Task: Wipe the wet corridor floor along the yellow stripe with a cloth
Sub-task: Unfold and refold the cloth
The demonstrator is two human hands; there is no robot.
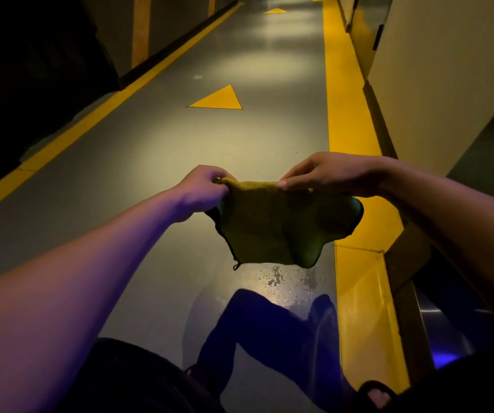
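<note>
A yellow-green cloth [278, 222] with a dark edge hangs in the air between both hands, well above the floor. My left hand [202, 186] pinches its upper left corner. My right hand [326, 174] pinches the upper edge further right, thumb on the near side. Below the cloth, water drops and a shiny wet patch [284, 283] lie on the grey floor next to the yellow stripe [350, 114], which runs along the right wall into the distance.
A yellow triangle [220, 99] is painted mid-corridor, with another far ahead. A narrower yellow line [97, 111] follows the dark left wall. The pale right wall [436, 79] stands close. My dark trouser knees and a sandalled foot [373, 394] fill the bottom.
</note>
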